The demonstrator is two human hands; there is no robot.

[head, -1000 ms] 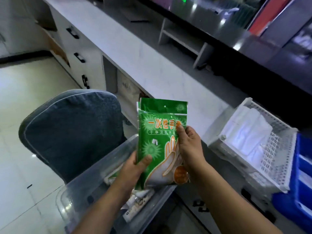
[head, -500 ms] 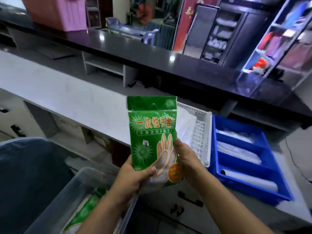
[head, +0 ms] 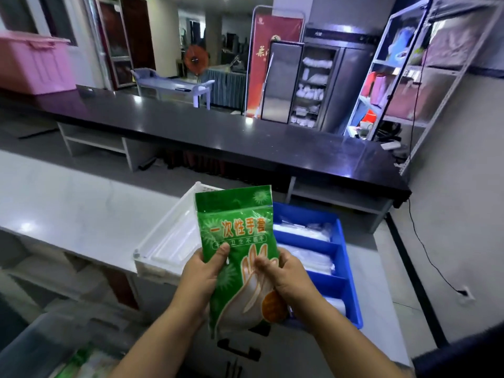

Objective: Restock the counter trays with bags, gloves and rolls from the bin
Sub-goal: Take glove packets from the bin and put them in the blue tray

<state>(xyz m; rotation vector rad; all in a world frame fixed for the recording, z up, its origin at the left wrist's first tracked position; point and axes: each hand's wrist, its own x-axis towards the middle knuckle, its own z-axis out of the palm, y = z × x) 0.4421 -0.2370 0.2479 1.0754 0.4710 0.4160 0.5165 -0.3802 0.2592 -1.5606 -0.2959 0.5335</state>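
A green pack of disposable gloves [head: 237,230] stands upright in both hands, in front of the counter trays. My left hand [head: 203,274] grips its left edge with the thumb on the front. My right hand [head: 283,271] holds its right side, fingers across the printed hand picture. Behind the pack sit a white slotted tray [head: 163,236] with clear bags inside and a blue divided tray [head: 341,241] with clear rolls and bags in its compartments. The clear bin [head: 41,342] is at bottom left, with more green packs blurred inside.
The trays rest on a pale counter [head: 68,208] with drawers below. A raised black countertop [head: 245,140] runs behind it, carrying a pink box [head: 32,66] at far left. Metal shelving [head: 409,77] stands at right, and a cable hangs down the right wall.
My view has swung right and up from the bin towards the trays. The glove pack, still in both hands, has come over the gap between the white and blue trays.
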